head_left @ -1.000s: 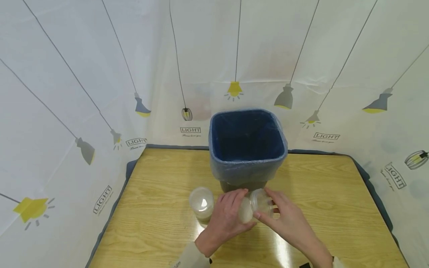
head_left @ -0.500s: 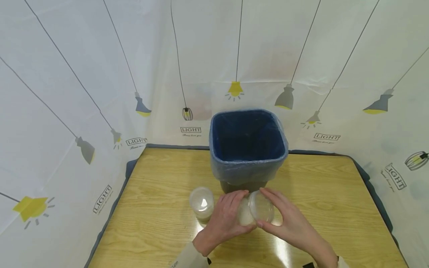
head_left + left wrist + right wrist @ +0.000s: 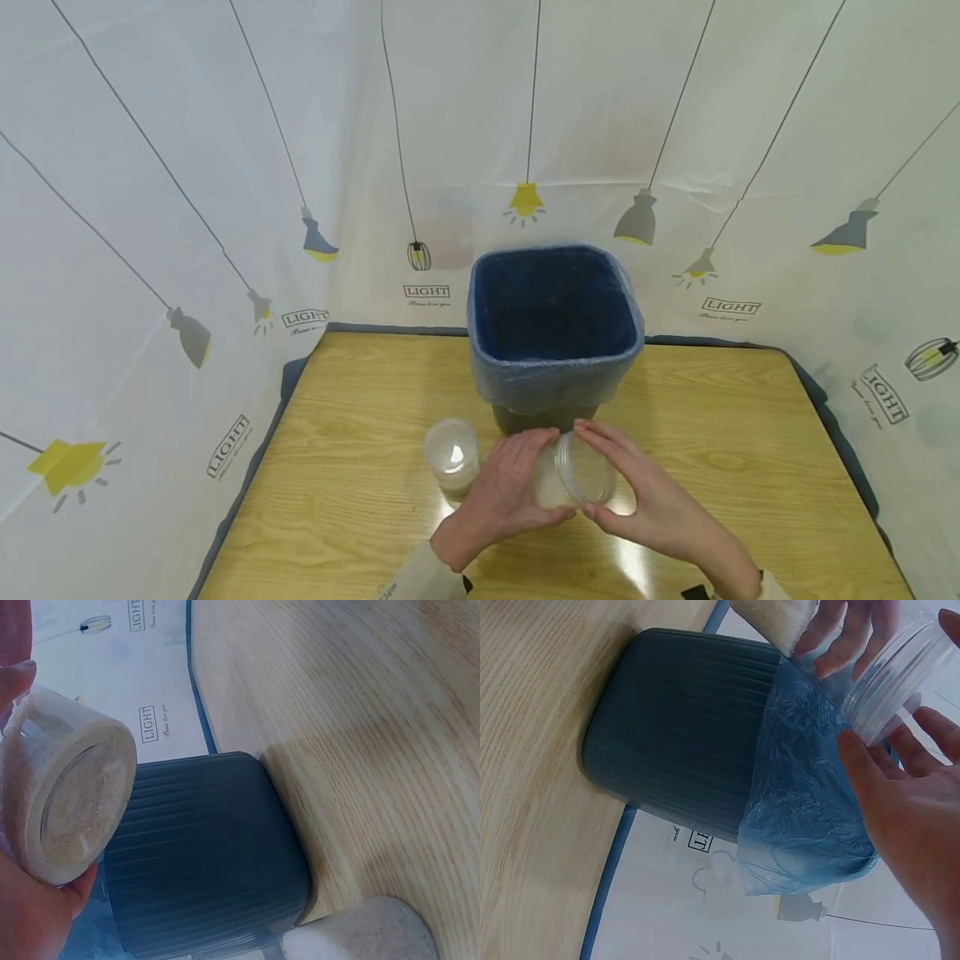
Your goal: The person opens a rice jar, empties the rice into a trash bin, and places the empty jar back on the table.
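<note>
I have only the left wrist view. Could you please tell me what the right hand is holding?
Observer: The right hand holds a clear round piece with a ridged rim.
Operator: Thank you. At the bottom of my picture, one jar is cut off. On which side of the left hand is it?
Observer: In the head view, it stands to the left of that hand.
Operator: And is the bin open on top?
Observer: Yes, the head view shows its top uncovered.
</note>
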`<move>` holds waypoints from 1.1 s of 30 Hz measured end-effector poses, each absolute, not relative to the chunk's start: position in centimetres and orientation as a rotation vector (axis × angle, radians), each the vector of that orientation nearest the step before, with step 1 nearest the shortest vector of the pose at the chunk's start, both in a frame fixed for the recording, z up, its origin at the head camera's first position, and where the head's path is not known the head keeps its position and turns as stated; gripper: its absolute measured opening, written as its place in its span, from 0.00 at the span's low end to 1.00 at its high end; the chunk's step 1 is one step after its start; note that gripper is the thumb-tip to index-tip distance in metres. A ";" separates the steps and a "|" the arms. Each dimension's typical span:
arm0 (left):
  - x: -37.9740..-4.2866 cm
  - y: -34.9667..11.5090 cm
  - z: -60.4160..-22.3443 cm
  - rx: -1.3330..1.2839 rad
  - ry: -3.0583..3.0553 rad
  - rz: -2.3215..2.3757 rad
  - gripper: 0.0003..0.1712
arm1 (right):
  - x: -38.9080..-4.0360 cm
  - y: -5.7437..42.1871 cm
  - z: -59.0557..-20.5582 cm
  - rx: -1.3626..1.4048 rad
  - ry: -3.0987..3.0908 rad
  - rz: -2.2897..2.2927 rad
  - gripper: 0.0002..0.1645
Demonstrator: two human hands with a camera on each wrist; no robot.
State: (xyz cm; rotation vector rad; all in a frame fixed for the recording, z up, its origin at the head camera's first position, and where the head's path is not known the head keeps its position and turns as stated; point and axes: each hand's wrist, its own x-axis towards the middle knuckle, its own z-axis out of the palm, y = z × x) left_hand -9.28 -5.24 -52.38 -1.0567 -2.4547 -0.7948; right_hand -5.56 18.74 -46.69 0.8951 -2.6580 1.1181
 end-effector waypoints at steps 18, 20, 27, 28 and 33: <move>-9.2 -4.6 -52.8 -0.896 -2.379 -0.572 0.58 | -5.4 16.6 -46.0 0.234 -2.916 1.278 0.53; -9.2 -4.5 -52.9 -0.893 -2.368 -0.563 0.58 | -5.4 16.6 -46.0 0.222 -2.925 1.303 0.54; -9.0 -4.7 -52.6 -0.919 -2.390 -0.605 0.59 | -5.4 16.9 -45.9 0.367 -2.851 1.297 0.49; -9.0 -4.7 -52.5 -0.924 -2.398 -0.622 0.59 | -5.4 16.9 -45.9 0.400 -2.835 1.285 0.49; -9.1 -4.8 -52.4 -0.949 -2.423 -0.678 0.58 | -5.2 17.2 -45.7 0.509 -2.817 1.200 0.49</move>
